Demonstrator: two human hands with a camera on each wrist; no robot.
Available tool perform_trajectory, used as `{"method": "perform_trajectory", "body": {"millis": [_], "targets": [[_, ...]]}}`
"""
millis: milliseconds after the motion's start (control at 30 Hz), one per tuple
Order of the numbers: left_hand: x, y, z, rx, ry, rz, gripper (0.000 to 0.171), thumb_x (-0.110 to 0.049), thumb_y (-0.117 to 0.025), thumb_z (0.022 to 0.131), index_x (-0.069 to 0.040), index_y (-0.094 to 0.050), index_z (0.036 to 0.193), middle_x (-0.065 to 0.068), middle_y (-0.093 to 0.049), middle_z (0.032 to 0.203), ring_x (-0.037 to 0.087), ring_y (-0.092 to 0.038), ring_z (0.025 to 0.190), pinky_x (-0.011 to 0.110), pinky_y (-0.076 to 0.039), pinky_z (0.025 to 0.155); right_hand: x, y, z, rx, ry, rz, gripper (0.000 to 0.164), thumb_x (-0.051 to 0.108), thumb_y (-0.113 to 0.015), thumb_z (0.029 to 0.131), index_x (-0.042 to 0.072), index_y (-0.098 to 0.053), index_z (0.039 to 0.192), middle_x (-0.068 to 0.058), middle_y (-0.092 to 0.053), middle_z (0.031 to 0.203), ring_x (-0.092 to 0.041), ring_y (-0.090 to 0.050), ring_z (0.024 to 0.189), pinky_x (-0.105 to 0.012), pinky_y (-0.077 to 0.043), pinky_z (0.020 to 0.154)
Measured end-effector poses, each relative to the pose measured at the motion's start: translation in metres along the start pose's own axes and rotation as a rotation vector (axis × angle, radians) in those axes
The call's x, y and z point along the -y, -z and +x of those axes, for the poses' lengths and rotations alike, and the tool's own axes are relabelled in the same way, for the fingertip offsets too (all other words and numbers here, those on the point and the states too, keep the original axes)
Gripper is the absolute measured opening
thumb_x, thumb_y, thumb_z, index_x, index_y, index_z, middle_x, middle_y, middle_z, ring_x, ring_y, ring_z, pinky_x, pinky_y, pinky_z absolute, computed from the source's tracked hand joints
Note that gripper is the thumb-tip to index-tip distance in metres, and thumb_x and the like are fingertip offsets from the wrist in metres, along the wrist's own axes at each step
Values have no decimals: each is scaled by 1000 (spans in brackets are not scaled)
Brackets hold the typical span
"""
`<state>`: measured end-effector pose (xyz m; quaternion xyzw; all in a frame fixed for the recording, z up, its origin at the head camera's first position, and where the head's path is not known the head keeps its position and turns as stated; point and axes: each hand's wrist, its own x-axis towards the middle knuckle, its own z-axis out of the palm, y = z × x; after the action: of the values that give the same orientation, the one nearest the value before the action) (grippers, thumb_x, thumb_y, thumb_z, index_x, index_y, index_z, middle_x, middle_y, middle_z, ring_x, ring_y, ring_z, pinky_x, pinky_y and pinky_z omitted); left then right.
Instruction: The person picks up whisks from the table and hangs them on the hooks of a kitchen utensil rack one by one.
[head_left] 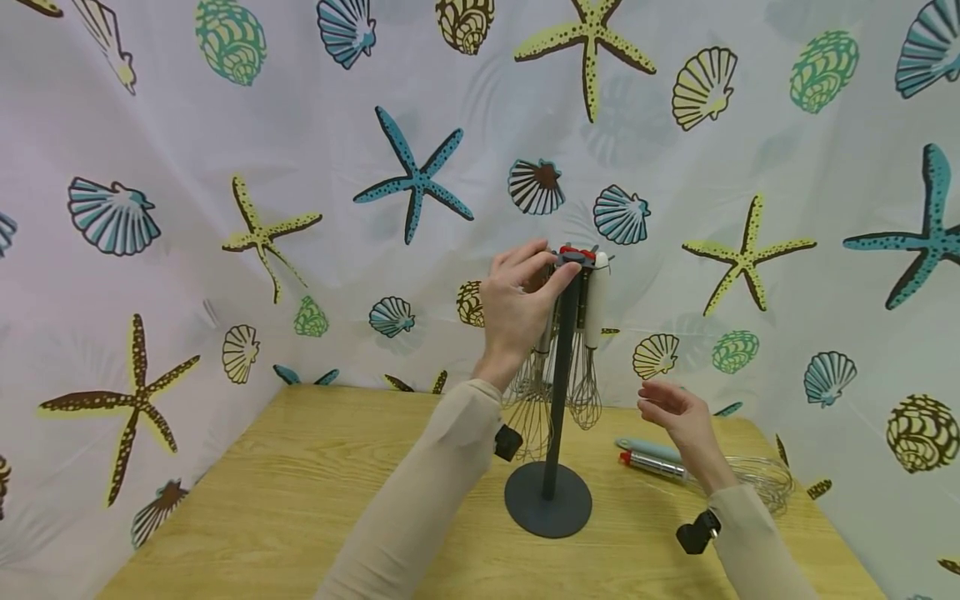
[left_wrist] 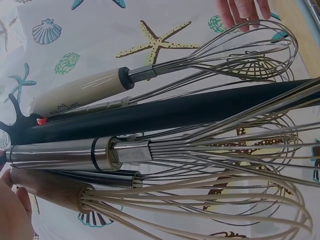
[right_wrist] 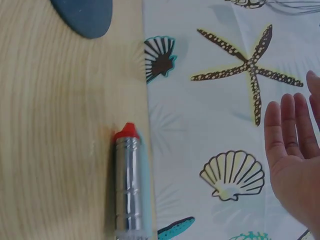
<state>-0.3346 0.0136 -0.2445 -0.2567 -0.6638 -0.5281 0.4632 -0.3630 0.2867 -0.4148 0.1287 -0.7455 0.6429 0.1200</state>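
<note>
My left hand [head_left: 517,296] is at the top of a dark whisk stand [head_left: 562,375]. Its thumb lies at the front of the hooked head and its fingers at the side, pinching it. Several whisks hang around the pole: a cream-handled whisk [left_wrist: 82,92], a steel-handled whisk [left_wrist: 62,154] and a wooden-handled whisk [left_wrist: 52,189] among them. The left fingers are close to the wooden handle's end; any contact there is unclear. My right hand [head_left: 686,429] hovers over the table's right side with relaxed fingers, holding nothing.
On the wooden table [head_left: 322,475] below the right hand lie a red-tipped steel-handled whisk [head_left: 656,465] and a pale blue handle [head_left: 648,450]. The stand's round base [head_left: 547,521] rests mid-table. A shell-and-starfish curtain [head_left: 337,275] surrounds the back and sides.
</note>
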Motion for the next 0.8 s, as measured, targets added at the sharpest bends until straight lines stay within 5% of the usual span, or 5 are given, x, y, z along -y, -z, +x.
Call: {"method": "perform_trajectory", "body": {"millis": [400,600,800], "targets": [[1,-1,-1,-13,-11,-11,25,-31,-79,84,-7,-77,92,6,-68,125,18,-53,117,28,-54,73,-24,17,-6,107,-73,-116,56,22,-68,94,-1,-49,141,1,-65,123,3,-64,100,-22,-53,90],[0,-1,-1,-12,-19,4,26,-31,-79,84,-7,-78,93,6,-68,125,19,-53,116,29,-53,81,-31,22,-7,128,-89,-151,53,20,-66,95,-1,-49,141,-18,-58,135,4,-63,102,-26,-52,95],[0,-2,-2,-15,-35,12,26,-31,-79,84,-7,-78,94,7,-68,124,20,-54,115,31,-51,87,-43,28,-6,177,-137,-227,52,20,-65,96,-2,-50,141,-24,-53,140,-18,-62,117,-40,-50,101]]}}
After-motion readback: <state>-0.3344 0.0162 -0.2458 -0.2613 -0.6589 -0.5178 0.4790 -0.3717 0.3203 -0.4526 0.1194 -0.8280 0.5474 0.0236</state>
